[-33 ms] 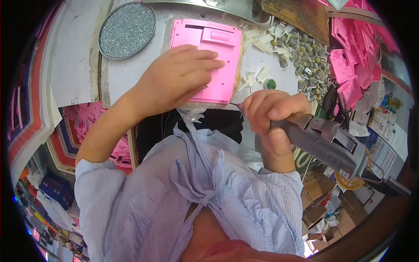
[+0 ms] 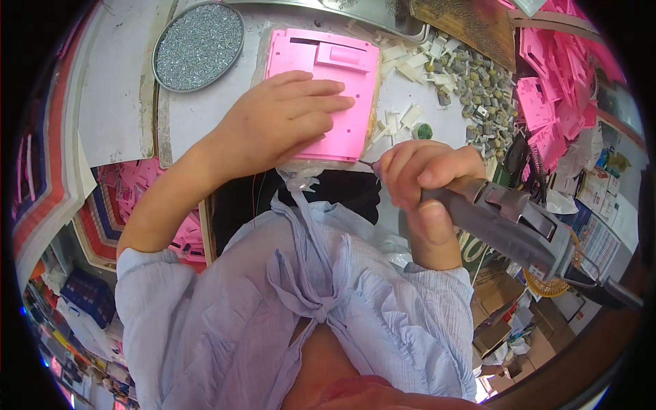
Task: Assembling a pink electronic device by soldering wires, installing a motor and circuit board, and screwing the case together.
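A flat pink plastic housing [image 2: 350,123] lies on a plastic-wrapped pad [image 2: 375,126] at the near edge of the bench. Across its left part rests my left hand [image 2: 283,116], palm down with fingers stretched out. My right hand [image 2: 427,171] is wrapped round a dark grey electric screwdriver [image 2: 502,222], whose body slants down to the right with a cord at its rear end. The thin bit points left at the housing's near right corner. Whether its tip touches a screw there is too small to tell.
A round dish of small screws [image 2: 198,48] stands at the back left. Beyond the housing on the right lie white plastic parts [image 2: 410,68] and many small grey-green motors [image 2: 482,102]. Pink parts [image 2: 543,102] are heaped at the far right; more pink pieces [image 2: 140,188] fill a bin at the left.
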### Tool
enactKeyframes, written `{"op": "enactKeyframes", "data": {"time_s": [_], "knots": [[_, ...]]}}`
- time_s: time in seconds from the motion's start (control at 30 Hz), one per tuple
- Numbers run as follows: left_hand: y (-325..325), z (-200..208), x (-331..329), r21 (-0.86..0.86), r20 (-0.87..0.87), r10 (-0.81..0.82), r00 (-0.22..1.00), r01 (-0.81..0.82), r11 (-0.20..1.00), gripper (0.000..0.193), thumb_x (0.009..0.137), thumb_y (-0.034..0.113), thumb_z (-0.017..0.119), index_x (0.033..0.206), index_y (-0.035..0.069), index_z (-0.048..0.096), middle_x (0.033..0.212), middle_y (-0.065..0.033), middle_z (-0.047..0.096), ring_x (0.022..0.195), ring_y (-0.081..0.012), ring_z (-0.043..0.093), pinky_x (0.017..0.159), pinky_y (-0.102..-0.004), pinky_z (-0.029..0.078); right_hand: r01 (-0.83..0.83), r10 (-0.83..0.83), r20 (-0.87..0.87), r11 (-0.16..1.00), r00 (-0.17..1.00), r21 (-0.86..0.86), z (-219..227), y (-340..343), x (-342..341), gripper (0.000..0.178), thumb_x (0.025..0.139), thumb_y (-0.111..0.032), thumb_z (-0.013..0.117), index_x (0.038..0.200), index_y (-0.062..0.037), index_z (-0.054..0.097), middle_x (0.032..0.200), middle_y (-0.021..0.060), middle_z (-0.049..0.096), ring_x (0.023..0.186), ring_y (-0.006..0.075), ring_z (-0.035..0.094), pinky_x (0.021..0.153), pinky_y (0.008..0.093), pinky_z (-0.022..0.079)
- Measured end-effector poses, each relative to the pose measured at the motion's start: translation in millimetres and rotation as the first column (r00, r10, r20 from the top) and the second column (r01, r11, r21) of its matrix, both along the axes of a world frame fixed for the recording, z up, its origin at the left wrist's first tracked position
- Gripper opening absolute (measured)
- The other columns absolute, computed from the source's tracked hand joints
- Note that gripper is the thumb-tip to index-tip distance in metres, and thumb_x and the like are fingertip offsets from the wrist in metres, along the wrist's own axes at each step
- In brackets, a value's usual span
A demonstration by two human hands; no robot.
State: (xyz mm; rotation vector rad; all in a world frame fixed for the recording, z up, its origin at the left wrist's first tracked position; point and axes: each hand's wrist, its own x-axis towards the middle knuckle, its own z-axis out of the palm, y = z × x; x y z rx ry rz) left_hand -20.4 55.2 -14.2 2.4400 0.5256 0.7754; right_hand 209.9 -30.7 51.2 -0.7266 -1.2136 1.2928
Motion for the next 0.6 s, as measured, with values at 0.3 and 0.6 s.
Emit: {"op": "enactKeyframes", "data": {"time_s": [0.3, 0.6], "knots": [[-3.4, -2.9, 3.7, -0.003, -0.08, -0.025, 0.997, 0.025, 1.0, 0.014, 0.084, 0.006, 0.067, 0.092, 0.005, 0.056, 0.136, -0.006, 0.067, 0.134, -0.0281, 0.058, 0.114, -0.0505, 0.042, -0.011, 0.007, 0.071, 0.999, 0.997, 0.053, -9.0, 0.2, -1.0, 0.036, 0.092, -0.034, 0.077, 0.101, -0.0099, 0.052, 0.061, 0.0012, 0.053, 0.053, 0.0166, 0.052, 0.053, 0.0343, 0.046], [-4.3, -3.8, 4.0, -0.008, -0.071, -0.019, 0.997, 0.018, 1.0, 0.013, 0.085, 0.006, 0.066, 0.091, 0.006, 0.055, 0.135, -0.0061, 0.068, 0.134, -0.0279, 0.058, 0.114, -0.0506, 0.041, -0.075, 0.058, 0.133, 0.988, 0.989, 0.134, -12.2, 3.0, 2.4, 0.03, 0.091, -0.027, 0.075, 0.101, -0.0086, 0.054, 0.062, 0.0028, 0.056, 0.054, 0.0183, 0.055, 0.056, 0.0362, 0.05]]}}
